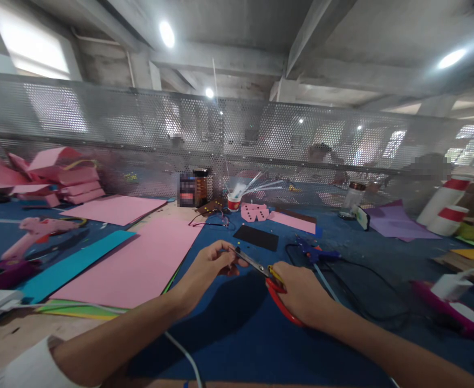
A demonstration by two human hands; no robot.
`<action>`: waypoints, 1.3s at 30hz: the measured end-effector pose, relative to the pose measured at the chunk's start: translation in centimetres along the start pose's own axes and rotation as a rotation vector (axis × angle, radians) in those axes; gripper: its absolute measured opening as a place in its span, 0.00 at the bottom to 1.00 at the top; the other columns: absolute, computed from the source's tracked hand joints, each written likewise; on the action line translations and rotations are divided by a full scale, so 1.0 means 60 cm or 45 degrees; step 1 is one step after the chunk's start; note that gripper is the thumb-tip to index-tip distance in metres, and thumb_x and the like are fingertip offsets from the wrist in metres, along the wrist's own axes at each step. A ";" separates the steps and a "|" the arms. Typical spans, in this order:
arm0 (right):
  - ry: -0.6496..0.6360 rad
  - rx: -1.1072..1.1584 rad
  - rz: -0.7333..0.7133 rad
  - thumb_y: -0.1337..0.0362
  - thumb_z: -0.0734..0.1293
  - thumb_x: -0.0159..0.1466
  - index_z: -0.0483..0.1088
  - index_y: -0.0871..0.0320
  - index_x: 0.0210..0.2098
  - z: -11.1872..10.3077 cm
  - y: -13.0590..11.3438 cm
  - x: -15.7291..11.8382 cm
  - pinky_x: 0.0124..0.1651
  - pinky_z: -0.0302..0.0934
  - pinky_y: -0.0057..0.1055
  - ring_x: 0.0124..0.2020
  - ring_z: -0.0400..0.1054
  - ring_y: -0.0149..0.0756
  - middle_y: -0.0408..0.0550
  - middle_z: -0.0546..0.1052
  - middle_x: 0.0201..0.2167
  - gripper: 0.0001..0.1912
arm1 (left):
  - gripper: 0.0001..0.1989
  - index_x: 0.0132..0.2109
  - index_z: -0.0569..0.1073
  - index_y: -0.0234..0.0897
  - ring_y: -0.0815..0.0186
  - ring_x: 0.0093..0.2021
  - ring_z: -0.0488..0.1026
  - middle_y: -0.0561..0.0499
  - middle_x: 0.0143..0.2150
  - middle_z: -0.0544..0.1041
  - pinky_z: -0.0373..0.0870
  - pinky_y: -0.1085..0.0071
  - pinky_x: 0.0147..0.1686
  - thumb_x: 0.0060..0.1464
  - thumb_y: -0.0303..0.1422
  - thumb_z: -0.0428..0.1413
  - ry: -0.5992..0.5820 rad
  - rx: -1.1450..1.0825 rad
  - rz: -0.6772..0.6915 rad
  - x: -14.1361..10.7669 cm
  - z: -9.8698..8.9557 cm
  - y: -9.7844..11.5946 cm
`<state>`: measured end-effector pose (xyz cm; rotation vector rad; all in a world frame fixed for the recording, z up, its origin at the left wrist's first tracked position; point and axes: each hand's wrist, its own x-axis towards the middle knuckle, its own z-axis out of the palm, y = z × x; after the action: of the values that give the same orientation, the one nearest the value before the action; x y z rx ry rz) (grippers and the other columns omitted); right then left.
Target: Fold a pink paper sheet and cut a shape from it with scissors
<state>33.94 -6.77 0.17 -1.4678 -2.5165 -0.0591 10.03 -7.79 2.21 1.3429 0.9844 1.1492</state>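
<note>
The scissors point(261, 267) are above the table point(237, 345), between its near edge and the black card point(256, 237); your right hand point(301, 291) has its fingers wrapped around their handles. At the blade tips, your left hand's point(216, 258) fingers curl beside a small dark piece point(238, 249); their grip is unclear.

On the table point(237, 345), a glue gun point(38, 231) lies at the left, with a strip point(79, 264) to its right, partly on a stack of sheets point(139, 264), and folded paper pieces point(67, 178) behind. Before the far screen point(237, 124) stand a jar point(201, 187) and, to its right, a cup point(234, 202), with a card point(256, 237) nearer. The scissors point(255, 264) are in the right hand point(301, 293) at centre, while a power strip point(459, 312) lies near right.
</note>
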 end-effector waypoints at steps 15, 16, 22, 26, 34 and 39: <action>-0.003 -0.029 0.029 0.62 0.60 0.65 0.65 0.56 0.32 -0.003 -0.003 0.001 0.28 0.37 0.31 0.27 0.68 0.34 0.44 0.74 0.27 0.06 | 0.09 0.38 0.69 0.38 0.65 0.33 0.73 0.47 0.39 0.80 0.67 0.68 0.37 0.59 0.40 0.55 0.007 -0.005 0.005 0.002 0.000 -0.005; -0.002 -0.026 0.026 0.62 0.60 0.64 0.65 0.56 0.32 -0.004 -0.004 0.001 0.28 0.37 0.31 0.26 0.68 0.34 0.44 0.74 0.27 0.06 | 0.09 0.38 0.69 0.38 0.66 0.33 0.73 0.47 0.39 0.80 0.67 0.68 0.37 0.59 0.39 0.55 0.004 -0.008 0.005 0.002 0.000 -0.004; -0.022 -0.035 0.021 0.62 0.60 0.65 0.65 0.57 0.31 -0.010 -0.006 0.001 0.28 0.38 0.31 0.26 0.68 0.35 0.44 0.74 0.26 0.07 | 0.09 0.36 0.69 0.38 0.66 0.32 0.73 0.47 0.37 0.80 0.66 0.69 0.36 0.58 0.39 0.55 0.000 -0.016 -0.012 0.003 -0.001 -0.003; -0.044 -0.049 0.026 0.63 0.60 0.65 0.65 0.57 0.31 -0.011 -0.007 0.003 0.28 0.38 0.32 0.28 0.69 0.35 0.44 0.74 0.27 0.07 | 0.09 0.36 0.69 0.38 0.65 0.32 0.72 0.47 0.37 0.80 0.66 0.69 0.35 0.57 0.40 0.55 -0.001 0.018 -0.005 0.003 -0.001 -0.002; 0.005 -0.056 0.068 0.61 0.60 0.66 0.66 0.56 0.35 -0.004 0.000 0.005 0.27 0.40 0.30 0.28 0.69 0.35 0.44 0.74 0.29 0.06 | 0.09 0.38 0.68 0.38 0.67 0.32 0.72 0.47 0.38 0.80 0.65 0.70 0.34 0.59 0.39 0.55 0.036 0.009 -0.012 0.006 -0.008 -0.008; 0.130 -0.146 0.078 0.57 0.59 0.66 0.66 0.56 0.38 -0.003 0.013 0.010 0.27 0.40 0.32 0.28 0.69 0.37 0.45 0.74 0.33 0.09 | 0.09 0.39 0.67 0.37 0.67 0.32 0.72 0.49 0.34 0.78 0.66 0.70 0.34 0.60 0.38 0.53 0.271 0.081 0.128 0.016 -0.022 0.005</action>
<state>34.34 -5.92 0.38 -1.5424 -2.4214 -0.2649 8.91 -6.63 2.57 1.3531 1.1239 1.3686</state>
